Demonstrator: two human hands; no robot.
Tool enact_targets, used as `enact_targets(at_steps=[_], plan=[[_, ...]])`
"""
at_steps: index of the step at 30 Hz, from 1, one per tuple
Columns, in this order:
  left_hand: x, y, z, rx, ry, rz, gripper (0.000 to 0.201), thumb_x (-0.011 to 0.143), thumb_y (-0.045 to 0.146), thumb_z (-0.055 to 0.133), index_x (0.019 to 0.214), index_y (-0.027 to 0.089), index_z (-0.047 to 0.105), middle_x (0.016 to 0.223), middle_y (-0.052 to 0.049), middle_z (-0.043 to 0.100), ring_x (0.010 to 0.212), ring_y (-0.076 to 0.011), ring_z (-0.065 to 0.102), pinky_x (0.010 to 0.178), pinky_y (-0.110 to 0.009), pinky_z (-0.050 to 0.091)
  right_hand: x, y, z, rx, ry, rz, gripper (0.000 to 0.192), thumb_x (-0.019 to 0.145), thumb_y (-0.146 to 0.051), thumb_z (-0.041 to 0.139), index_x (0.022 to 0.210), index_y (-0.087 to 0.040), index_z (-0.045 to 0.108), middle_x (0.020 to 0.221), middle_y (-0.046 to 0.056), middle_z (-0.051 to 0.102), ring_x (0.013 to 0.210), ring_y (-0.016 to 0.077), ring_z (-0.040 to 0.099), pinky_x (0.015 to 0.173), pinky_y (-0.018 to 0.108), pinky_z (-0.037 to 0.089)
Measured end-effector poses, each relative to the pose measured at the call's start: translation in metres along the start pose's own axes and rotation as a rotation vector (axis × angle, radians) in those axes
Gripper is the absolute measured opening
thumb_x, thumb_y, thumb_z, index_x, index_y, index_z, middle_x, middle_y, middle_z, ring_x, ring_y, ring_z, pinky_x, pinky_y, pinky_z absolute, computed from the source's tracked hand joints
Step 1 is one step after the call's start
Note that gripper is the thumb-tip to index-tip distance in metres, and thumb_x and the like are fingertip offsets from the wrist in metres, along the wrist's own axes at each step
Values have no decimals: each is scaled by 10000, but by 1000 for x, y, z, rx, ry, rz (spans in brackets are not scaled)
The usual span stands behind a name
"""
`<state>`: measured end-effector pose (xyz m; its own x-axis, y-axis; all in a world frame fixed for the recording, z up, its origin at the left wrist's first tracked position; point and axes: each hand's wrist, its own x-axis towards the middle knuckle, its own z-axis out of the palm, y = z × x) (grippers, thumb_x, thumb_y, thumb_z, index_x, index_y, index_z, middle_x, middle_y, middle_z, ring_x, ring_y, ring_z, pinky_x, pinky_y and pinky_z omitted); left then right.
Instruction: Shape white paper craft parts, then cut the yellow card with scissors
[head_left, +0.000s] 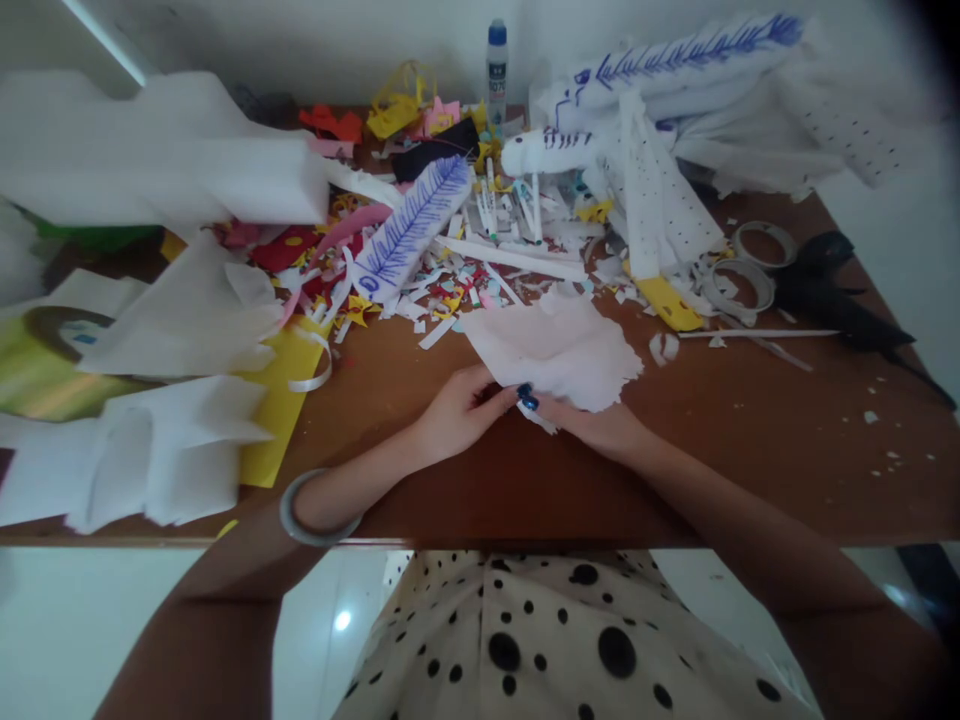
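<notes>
A torn-edged sheet of pale paper (559, 345) is held over the front middle of the brown table (420, 500). My left hand (457, 415) pinches its near edge, thumb on top. Close beside it, my right hand (600, 425) grips the same edge from the right, its fingers partly hidden under the sheet. The two thumbs, with dark blue nails, almost touch. Just behind the paper lie many small paper scraps (450, 285) and a white paper feather shape (416, 225) with blue pen strokes.
White foam or paper sheets (165, 170), yellow card (281, 400) and a roll of yellowish tape (45, 370) crowd the left. A glue bottle (497, 80) stands at the back. On the right are tape rolls (742, 285), a black glue gun (840, 300) and dotted white paper (660, 200).
</notes>
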<state>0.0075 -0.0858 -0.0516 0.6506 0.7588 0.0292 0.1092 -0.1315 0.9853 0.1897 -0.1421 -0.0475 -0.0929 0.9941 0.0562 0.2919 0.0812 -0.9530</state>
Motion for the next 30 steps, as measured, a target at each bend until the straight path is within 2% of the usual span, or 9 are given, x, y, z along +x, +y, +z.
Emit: enact_targets(at_steps=[5,10,13,15,16,18,20,25,30], plan=[[0,-1,0,-13,-42,-10,320,860,462,566,821,149,624,693,-6,582,637,-121,495,632,-233,441,-1,1,-5,20,-51,26,355,827,-434,610,1129,-251,649,954,45,731,1024,222,655,980,403,502],[1,1,-3,-9,-20,-16,289,871,431,562,842,148,610,724,-8,574,638,-114,484,612,-227,418,0,4,-8,46,27,65,292,797,-374,646,1056,-243,667,935,35,732,1041,219,648,1008,410,483],[1,5,-10,122,164,52,269,879,384,563,724,166,530,682,10,513,614,-103,434,588,-226,371,1,4,-9,34,97,93,246,761,-362,679,977,-243,677,939,32,732,988,227,666,972,429,503],[0,8,-15,307,304,215,267,874,341,576,681,179,487,661,14,491,613,-108,428,603,-241,360,1,3,-10,29,134,129,208,745,-364,692,912,-241,684,922,26,735,927,228,680,937,430,521],[-1,10,-17,417,325,321,245,864,324,591,686,184,498,669,9,508,624,-116,443,621,-252,366,1,2,-10,28,148,144,195,743,-367,693,889,-238,686,918,24,737,907,226,684,927,425,526],[-2,12,-19,648,251,508,149,846,303,617,756,195,566,745,-18,584,687,-140,501,672,-278,390,0,0,-9,34,157,157,194,745,-377,691,873,-231,690,933,25,737,898,222,684,916,407,534],[-3,14,-18,847,132,588,103,854,305,609,861,202,610,846,-47,634,763,-169,537,713,-303,409,-1,0,-7,35,156,150,214,749,-390,687,889,-227,695,957,27,736,923,224,680,917,393,538],[-1,13,-14,977,4,515,182,905,329,525,927,171,612,911,-88,646,848,-209,554,752,-333,424,-5,1,-6,-46,156,179,287,754,-383,681,997,-230,688,892,37,739,967,256,676,930,434,535],[-1,10,-15,997,10,572,160,892,302,547,946,166,611,932,-93,664,871,-217,569,758,-332,408,-6,1,-7,-128,218,141,384,733,-385,696,1086,-237,659,878,39,737,934,271,690,921,465,537]])
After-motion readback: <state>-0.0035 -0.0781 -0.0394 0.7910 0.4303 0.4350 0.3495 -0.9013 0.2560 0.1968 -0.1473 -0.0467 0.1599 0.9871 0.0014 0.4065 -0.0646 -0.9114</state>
